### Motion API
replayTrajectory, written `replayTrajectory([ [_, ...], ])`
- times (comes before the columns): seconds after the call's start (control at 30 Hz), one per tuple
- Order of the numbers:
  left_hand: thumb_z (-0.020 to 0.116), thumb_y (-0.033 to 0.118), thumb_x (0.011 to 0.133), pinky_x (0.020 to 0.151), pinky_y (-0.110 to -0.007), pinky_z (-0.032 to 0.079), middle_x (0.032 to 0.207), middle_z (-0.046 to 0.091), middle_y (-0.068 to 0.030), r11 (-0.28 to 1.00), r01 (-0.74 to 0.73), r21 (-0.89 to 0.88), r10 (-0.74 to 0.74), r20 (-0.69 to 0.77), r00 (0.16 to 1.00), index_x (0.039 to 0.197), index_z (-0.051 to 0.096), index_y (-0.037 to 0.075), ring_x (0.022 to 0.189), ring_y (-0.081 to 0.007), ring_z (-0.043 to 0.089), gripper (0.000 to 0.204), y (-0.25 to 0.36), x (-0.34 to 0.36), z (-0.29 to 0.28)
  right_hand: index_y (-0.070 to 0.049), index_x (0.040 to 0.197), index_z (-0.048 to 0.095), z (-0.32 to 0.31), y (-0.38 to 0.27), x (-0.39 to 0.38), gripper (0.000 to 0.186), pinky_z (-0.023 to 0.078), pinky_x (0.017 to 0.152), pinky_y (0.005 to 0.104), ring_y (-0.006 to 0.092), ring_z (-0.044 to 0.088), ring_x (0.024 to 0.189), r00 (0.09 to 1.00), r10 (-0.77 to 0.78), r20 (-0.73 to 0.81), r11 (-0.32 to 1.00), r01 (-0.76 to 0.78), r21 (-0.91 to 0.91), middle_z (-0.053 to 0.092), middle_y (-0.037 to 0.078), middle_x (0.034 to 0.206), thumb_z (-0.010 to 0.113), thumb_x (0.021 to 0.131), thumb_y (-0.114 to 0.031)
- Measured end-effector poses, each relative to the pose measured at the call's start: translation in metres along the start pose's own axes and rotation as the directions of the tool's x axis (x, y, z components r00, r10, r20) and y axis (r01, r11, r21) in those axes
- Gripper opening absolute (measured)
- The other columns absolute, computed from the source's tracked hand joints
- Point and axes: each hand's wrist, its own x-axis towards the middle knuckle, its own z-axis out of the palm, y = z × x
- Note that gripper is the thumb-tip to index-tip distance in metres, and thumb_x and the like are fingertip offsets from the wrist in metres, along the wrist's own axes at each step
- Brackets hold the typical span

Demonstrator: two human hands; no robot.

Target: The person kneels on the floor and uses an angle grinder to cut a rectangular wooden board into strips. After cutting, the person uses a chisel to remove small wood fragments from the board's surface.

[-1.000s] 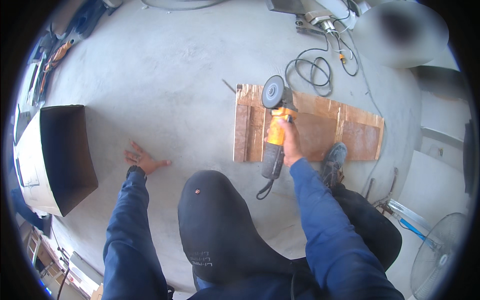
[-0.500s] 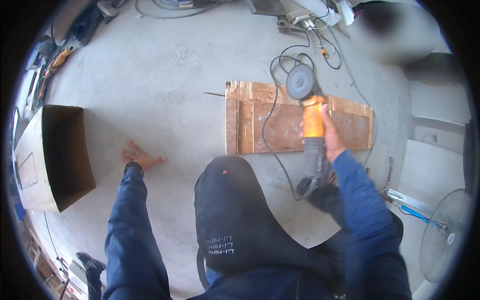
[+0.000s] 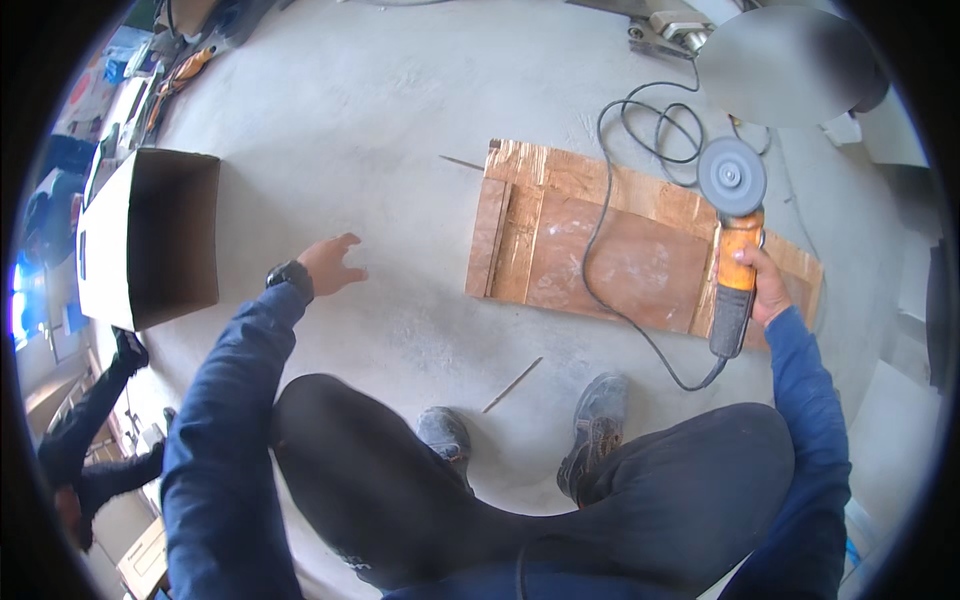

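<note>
My right hand [image 3: 760,278] grips an orange-and-black angle grinder [image 3: 730,175] by its body, disc uppermost, over the right part of a wooden panel [image 3: 620,260] lying on the concrete floor. The grinder's black cord loops across that panel and the floor behind it. My left hand [image 3: 330,265] is open and holds nothing, fingers curved apart above the floor, between a cardboard box and the panel. Below the panel a thin rod [image 3: 512,385] lies by my two grey shoes; another rod sticks out behind the panel's left end.
An open cardboard box [image 3: 105,240] is at left, with a person's dark-clad legs [image 3: 85,420] below it. Tools and clutter line the upper left. A power strip and cables [image 3: 680,35] sit at the back right, beside a blurred patch and a pale wall.
My left hand has come up from the floor and rightward. The grinder has moved right in my right hand. My legs have shifted, with both shoes showing, and the view has turned.
</note>
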Motion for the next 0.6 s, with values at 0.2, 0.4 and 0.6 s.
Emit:
replayTrajectory([
  [0.2, 0.077, 0.043, 0.091, 0.107, -0.046, 0.051, 0.132, 0.067, -0.0235, 0.998, -0.030, -0.057, 0.034, 0.065, 0.997, 0.148, 0.053, 0.007, 0.124, -0.0408, 0.064, 0.071, 0.110, 0.005, 0.015, -0.007, 0.127, 0.061, -0.005, 0.081, 0.046, 0.050, 0.062, 0.078, 0.0410, 0.0209, 0.070, 0.087, 0.995, 0.099, 0.018, 0.988, -0.100, 0.117, 0.069, 0.008, 0.106, 0.077, 0.088, -0.034],
  [0.4, 0.080, 0.034, 0.089, 0.111, -0.047, 0.049, 0.143, 0.055, -0.0324, 0.923, 0.060, -0.381, -0.143, -0.194, 0.971, 0.153, 0.042, -0.004, 0.133, -0.0456, 0.056, 0.083, 0.211, -0.003, 0.094, -0.006, 0.125, 0.061, 0.016, 0.108, 0.064, 0.045, 0.060, 0.077, 0.0391, 0.0209, 0.069, 0.085, 0.992, 0.070, 0.107, 0.965, -0.095, 0.243, 0.069, 0.008, 0.103, 0.073, 0.089, -0.030],
  [0.6, 0.080, 0.028, 0.088, 0.105, -0.046, 0.052, 0.134, 0.060, -0.0274, 0.805, 0.070, -0.589, -0.294, -0.293, 0.910, 0.150, 0.045, -0.003, 0.125, -0.0427, 0.060, 0.078, 0.211, 0.014, 0.126, -0.006, 0.129, 0.059, 0.020, 0.119, 0.066, 0.050, 0.060, 0.074, 0.0362, 0.0200, 0.068, 0.083, 0.995, 0.028, 0.100, 0.944, -0.059, 0.324, 0.065, 0.008, 0.103, 0.073, 0.091, -0.035],
])
